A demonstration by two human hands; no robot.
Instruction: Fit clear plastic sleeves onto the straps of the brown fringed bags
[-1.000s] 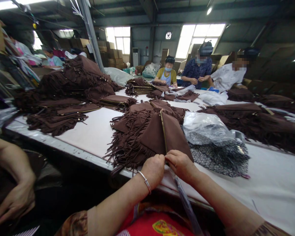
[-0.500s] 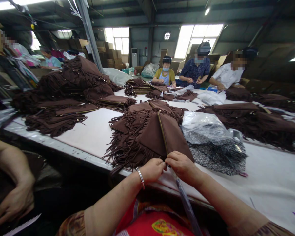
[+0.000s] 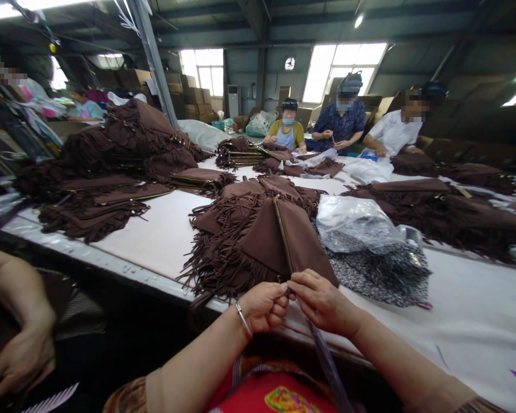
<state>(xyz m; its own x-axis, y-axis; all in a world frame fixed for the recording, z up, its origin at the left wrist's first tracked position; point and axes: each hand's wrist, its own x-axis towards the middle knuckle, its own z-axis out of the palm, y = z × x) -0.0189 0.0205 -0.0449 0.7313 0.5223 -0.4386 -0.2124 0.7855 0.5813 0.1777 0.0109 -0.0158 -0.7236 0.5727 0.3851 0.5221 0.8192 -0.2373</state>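
A brown fringed bag (image 3: 307, 241) with a brass-coloured zipper (image 3: 282, 232) lies at the table's near edge, its fringe spread to the left. At the zipper's near end, my left hand (image 3: 264, 304), with a silver bangle at its wrist, is closed in a pinch. The small piece in its fingertips is too hidden to name. My right hand (image 3: 320, 298) meets it there, thumb and fingers pressed together. A long strap (image 3: 329, 364), seemingly wrapped in thin plastic, runs from under the right hand down toward my lap.
To the right lies a black-and-white speckled item (image 3: 378, 272) partly under clear plastic (image 3: 352, 221). Brown fringed bags are heaped at the left (image 3: 129, 137) and right (image 3: 447, 212) of the white table (image 3: 155, 229). Another person's hand (image 3: 21, 355) is at lower left; several people work across.
My left hand's lower fingers have turned more into view, while both hands stay pinched at the zipper's near end. A co-worker across the table has raised one hand. The view has shifted slightly.
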